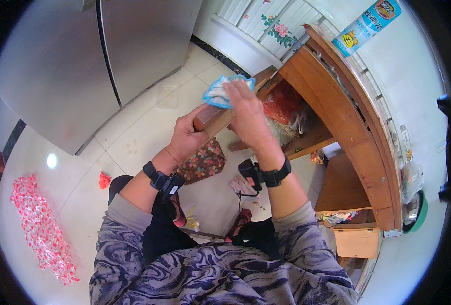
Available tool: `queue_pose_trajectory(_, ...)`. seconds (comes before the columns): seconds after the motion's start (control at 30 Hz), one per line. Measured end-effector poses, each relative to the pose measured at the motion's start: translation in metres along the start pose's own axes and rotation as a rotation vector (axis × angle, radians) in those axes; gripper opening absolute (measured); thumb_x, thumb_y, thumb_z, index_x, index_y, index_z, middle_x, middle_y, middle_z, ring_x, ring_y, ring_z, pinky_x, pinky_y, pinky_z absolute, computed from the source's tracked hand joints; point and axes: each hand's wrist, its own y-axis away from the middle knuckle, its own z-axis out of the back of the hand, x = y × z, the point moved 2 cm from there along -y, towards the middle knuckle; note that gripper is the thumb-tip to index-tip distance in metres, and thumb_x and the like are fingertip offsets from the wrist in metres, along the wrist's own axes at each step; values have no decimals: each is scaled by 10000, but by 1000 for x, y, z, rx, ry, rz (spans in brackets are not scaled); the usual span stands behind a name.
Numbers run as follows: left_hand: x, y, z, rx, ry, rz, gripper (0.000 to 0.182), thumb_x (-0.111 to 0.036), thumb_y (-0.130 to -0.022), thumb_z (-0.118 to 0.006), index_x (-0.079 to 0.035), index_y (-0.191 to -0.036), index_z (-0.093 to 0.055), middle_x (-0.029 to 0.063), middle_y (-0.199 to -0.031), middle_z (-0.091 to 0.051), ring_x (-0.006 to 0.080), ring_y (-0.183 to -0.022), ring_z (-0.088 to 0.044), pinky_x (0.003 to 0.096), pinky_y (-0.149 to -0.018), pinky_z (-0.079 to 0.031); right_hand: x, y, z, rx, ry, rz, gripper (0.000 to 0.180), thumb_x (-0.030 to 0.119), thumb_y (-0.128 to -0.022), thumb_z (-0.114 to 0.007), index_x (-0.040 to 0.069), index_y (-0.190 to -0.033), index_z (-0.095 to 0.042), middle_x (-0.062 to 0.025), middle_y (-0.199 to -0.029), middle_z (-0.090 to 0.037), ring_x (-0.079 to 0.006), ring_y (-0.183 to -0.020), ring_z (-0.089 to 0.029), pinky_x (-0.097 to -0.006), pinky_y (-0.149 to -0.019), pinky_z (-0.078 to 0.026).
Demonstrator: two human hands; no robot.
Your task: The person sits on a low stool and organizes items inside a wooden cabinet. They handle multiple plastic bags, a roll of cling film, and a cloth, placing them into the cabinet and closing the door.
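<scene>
My left hand (189,133) grips the near end of a brown wooden board (214,118), thumb on top of it. The far part of the board runs towards the open compartment of a wooden cabinet (317,91). My right hand (248,114), slightly blurred, presses a white cloth with a blue edge (218,92) onto the board's upper side, fingers flat over it. Red and clear plastic bags (282,106) lie inside the compartment, to the right of my right hand. Below my left hand a brown flower-patterned bag or cloth (206,162) is on the floor.
A steel-coloured fridge (57,68) stands at the left. On the tiled floor lie red-and-white patterned plastic wrap (44,232), a small red scrap (104,180) and a pink cloth (244,187). A blue spray can (366,26) and a green-rimmed bowl (416,213) are on the cabinet top.
</scene>
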Motion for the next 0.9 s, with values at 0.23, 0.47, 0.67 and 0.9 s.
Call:
queue_pose_trajectory(0.23, 7, 3, -6, 37, 110, -159, 489, -2, -743, -622, -49, -1208, -481, 55, -1096, -554, 140, -1010, -522, 297, -877, -431, 63, 23, 7, -51, -112, 74, 523, -109, -674, -482, -25, -1190, -480, -259, -1187, -494, -415, -1156, -458, -446, -981, -381)
queue_pose_trajectory(0.47, 21, 7, -5, 236, 822, -43, 548, -112, -832, -617, -84, -1317, -363, 71, -1290, -440, 178, -1182, -431, 325, -1004, -360, 82, 25, 23, 5, -357, 2, 540, -132, -667, -462, 11, -1186, -512, -234, -1162, -532, -376, -1126, -504, -419, -959, -408)
queue_pose_trajectory(0.67, 16, -2, 8, 38, -160, -19, 560, 35, -689, -544, -43, -1242, -502, -40, -683, -469, 68, -622, -410, 206, -617, -398, 37, 15, 61, -24, -1022, -377, 326, 0, -819, -523, 10, -1142, -558, -85, -995, -633, -195, -836, -644, -281, -736, -507)
queue_pose_trajectory(0.9, -1, -5, 1, 11, 88, -90, 624, 70, -642, -495, -9, -1261, -478, 27, -951, -608, 96, -892, -550, 230, -851, -423, -22, 2, 62, -157, -1579, -645, 287, 65, -865, -488, -66, -1120, -508, -186, -941, -625, -272, -705, -660, -306, -607, -546)
